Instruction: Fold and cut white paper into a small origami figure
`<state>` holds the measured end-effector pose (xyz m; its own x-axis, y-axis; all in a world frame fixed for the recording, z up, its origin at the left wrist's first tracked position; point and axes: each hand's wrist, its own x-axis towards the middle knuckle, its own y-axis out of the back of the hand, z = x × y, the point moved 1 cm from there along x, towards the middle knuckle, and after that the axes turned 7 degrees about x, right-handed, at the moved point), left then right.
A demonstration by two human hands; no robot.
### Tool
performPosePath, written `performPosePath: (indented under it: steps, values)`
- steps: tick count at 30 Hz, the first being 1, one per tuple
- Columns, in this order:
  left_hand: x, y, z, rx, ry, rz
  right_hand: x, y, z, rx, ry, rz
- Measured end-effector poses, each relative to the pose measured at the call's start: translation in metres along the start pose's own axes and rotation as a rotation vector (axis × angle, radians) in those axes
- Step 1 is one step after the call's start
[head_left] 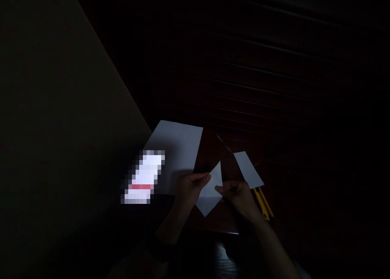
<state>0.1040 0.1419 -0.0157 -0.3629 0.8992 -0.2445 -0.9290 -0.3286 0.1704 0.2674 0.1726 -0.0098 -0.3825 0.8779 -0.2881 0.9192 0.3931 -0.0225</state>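
The scene is very dark. My left hand [190,187] and my right hand [239,197] together hold a small folded piece of white paper [211,191] just above a dark wooden table [213,149]. The left fingers pinch its upper left edge. The right fingers pinch its right side. The paper has a pointed top and a pointed bottom corner.
A large white sheet [176,149] lies to the left on the table, with a bright blurred rectangular object [144,177] on it. A narrow white paper strip [248,169] lies to the right, a dark pen [224,145] behind it and a yellow tool [263,204] beside my right wrist.
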Motion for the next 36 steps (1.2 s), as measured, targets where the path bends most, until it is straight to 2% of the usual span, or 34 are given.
performPosePath:
  steps: [3,12,15,18,21,28,36]
  values:
    - [0.001,0.002,-0.001,-0.029,0.025,-0.011,-0.001,0.000,-0.003,0.048,-0.013,-0.058]
    - [0.001,0.005,0.001,-0.080,0.070,-0.032,-0.002,0.004,-0.006,0.025,-0.047,-0.046]
    - [-0.001,0.003,0.002,-0.072,0.059,-0.103,-0.002,0.005,-0.008,0.055,-0.035,-0.062]
    - [-0.003,-0.001,0.002,-0.042,0.016,-0.192,-0.002,0.005,-0.007,0.080,-0.004,0.003]
    - [-0.005,-0.003,0.001,0.006,-0.012,-0.211,0.000,0.005,-0.002,0.105,-0.043,0.074]
    - [-0.006,-0.002,0.001,0.030,-0.034,-0.294,0.000,0.010,-0.004,0.219,-0.044,0.066]
    - [-0.008,-0.003,-0.001,0.066,-0.054,-0.362,-0.002,0.018,-0.012,0.125,-0.056,0.073]
